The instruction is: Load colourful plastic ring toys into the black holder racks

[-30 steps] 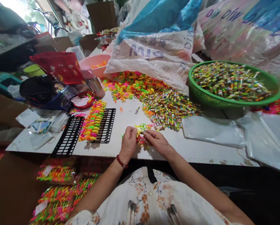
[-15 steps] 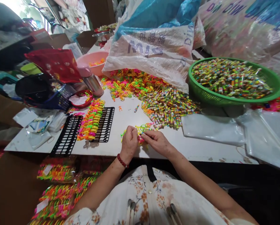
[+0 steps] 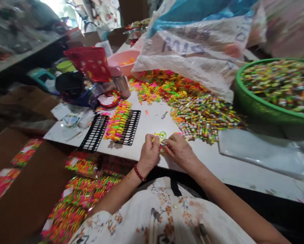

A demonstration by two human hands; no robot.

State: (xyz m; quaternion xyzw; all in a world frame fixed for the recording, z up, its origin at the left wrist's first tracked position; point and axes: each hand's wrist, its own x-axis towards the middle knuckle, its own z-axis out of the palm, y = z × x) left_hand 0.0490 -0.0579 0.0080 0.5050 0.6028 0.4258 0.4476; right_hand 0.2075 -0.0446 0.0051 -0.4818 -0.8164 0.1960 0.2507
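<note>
My left hand, with a red bead bracelet at the wrist, is closed on a small yellow plastic toy near the table's front edge. Against it, my right hand pinches a small wrapped tube, mostly covered by the fingers. A green plastic ring piece shows just beyond the fingertips. To the left, a row of bright plastic toys sits on a black slotted rack.
A heap of wrapped tubes and loose plastic toys lies behind my hands. At right stand a green basket and clear plastic bags. A steel flask stands back left. Packed toys fill a box below.
The view has swung to the right-to-left, so the table things appear further right. Both hands stay together, and my right hand has closed in nearer to my left.
</note>
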